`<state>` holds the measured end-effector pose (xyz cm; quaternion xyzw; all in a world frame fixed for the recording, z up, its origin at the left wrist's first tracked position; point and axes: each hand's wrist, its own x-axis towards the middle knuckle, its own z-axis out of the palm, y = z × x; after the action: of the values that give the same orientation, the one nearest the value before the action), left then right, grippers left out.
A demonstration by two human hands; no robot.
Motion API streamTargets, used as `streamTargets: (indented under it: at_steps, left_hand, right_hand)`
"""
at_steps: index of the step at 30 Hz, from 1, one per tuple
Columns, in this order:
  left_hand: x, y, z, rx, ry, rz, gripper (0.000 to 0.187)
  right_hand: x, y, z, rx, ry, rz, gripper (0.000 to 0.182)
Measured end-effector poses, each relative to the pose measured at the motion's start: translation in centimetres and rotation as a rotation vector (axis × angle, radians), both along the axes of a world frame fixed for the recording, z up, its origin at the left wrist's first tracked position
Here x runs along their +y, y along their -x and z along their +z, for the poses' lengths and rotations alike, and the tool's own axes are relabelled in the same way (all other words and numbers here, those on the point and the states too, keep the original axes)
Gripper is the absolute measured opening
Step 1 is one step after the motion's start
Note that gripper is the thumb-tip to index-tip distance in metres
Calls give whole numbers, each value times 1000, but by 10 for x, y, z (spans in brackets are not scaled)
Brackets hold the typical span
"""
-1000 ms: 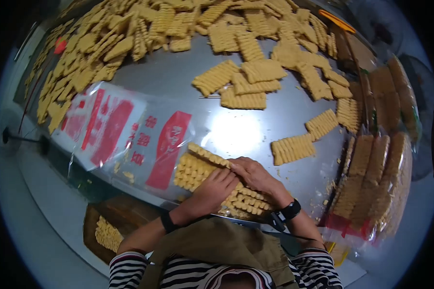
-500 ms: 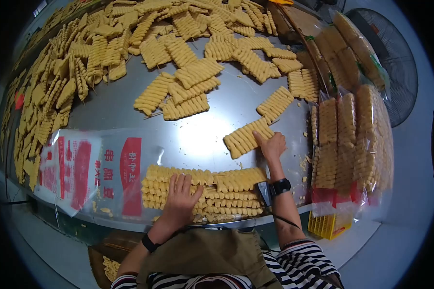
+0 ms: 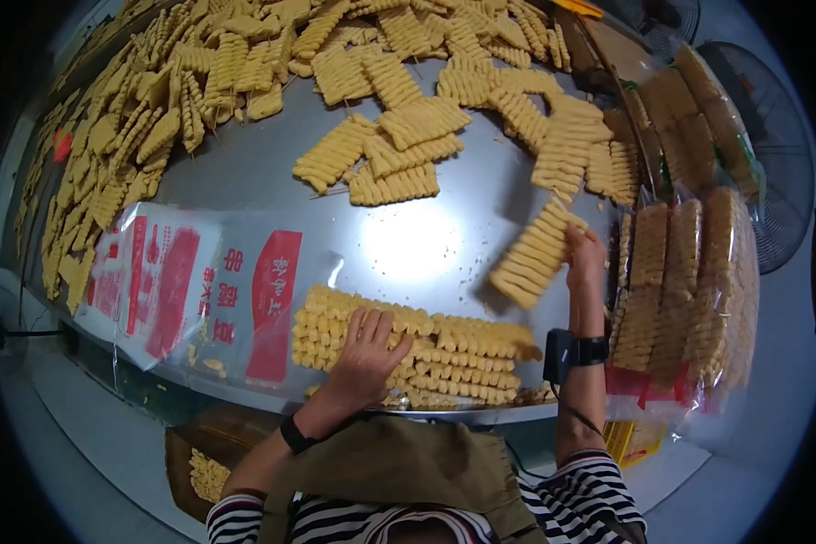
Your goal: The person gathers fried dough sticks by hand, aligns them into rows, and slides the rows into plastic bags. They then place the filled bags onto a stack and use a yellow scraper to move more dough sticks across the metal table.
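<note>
Lifted off the table since half a second earlier, a ribbed yellow slab (image 3: pixel 537 254) hung tilted in the right hand (image 3: pixel 586 258), fingers closed on its upper end while the lower end dipped toward the shiny metal table (image 3: pixel 426 245). The left hand (image 3: pixel 364 349) lay flat, fingers spread and gripping nothing, pressing on the stack (image 3: pixel 417 354) of matching slabs at the table's near edge, half inside a clear printed bag (image 3: pixel 199 281). More slabs (image 3: pixel 399 150) lay scattered across the far side, and filled bags (image 3: pixel 680 290) stood to the right. Judging by the crumbs near the edge, the slabs looked light, dry and brittle, likely to snap if bent; a hold across the width, or support from below, seemed safer than pinching one end.
</note>
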<state>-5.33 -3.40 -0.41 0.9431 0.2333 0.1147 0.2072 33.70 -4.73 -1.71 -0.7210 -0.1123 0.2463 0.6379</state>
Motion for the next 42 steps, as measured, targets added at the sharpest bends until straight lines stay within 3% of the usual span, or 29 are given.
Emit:
streamTargets:
  at_steps: [4, 6, 8, 9, 10, 12, 19, 22, 26, 32, 34, 38, 42]
  left_hand:
    - [2, -1, -4, 10, -38, 17, 57]
    - [4, -3, -3, 27, -31, 8, 58]
    - [5, -4, -2, 15, -2, 8, 58]
    - [3, -3, -2, 17, -1, 1, 58]
    - [3, -2, -3, 28, -13, -9, 59]
    - [8, -4, -2, 21, -37, -3, 60]
    - [6, -5, 2, 69, 21, -8, 59]
    - [10, -8, 2, 70, 8, -29, 60]
    - [28, -33, 4, 49, -24, -101, 62]
    - [53, -65, -1, 25, -19, -78, 63]
    - [58, -66, -4, 34, -58, -28, 64]
    - [81, -53, -6, 16, -41, 252, 61]
    - [82, -45, -2, 30, -24, 242, 62]
  right_hand:
    - [9, -37, 58, -202, 99, 54, 11]
    - [31, -21, 89, -798, -109, 9, 12]
    - [54, -21, 92, -1217, -67, -116, 13]
    - [58, -37, 80, -1545, 97, 25, 18]
    - [57, -64, 56, -1505, 356, 226, 22]
    - [50, -83, 47, -1329, 579, 350, 23]
    - [27, -40, 59, -1275, 564, 245, 24]
    - [27, -7, 77, -1448, 406, 220, 25]
    - [35, 57, 94, -1602, 75, 383, 26]
    - [-9, 100, 55, -1588, 21, 1029, 41]
    - [-27, 92, 44, -1567, 79, 977, 41]
    - [-57, 13, 41, -1644, 312, 548, 34]
    - [-58, -8, 48, -1613, 368, 320, 28]
